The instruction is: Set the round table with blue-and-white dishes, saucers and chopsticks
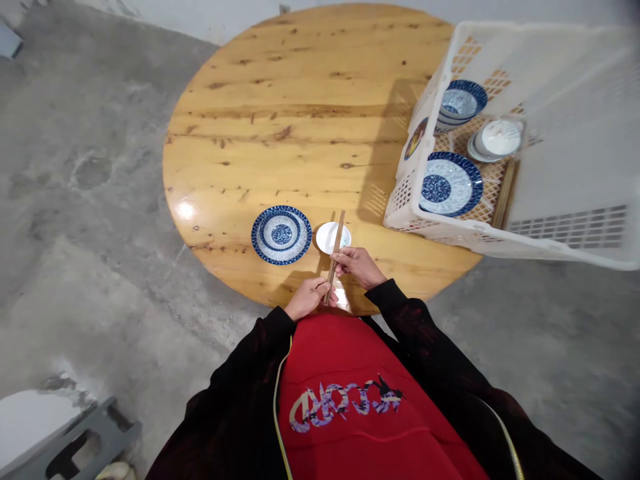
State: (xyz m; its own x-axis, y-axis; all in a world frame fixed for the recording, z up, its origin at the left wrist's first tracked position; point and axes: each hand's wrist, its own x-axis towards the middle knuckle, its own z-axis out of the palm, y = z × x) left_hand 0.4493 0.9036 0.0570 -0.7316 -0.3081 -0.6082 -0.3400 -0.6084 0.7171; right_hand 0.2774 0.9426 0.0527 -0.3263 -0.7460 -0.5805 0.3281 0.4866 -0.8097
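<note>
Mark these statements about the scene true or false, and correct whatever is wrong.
1. The left hand and right hand both hold the chopsticks. True.
2. A blue-and-white plate and a white dish are on the wooden table. True.
3. That plate is to the right of the dish. False: it is to the left.
4. The right hand's grip is nearer the person's body. False: the left hand's is nearer.
5. Stacked blue-and-white bowls are in the white crate. True.
6. The crate stands at the table's left. False: it is at the right.
</note>
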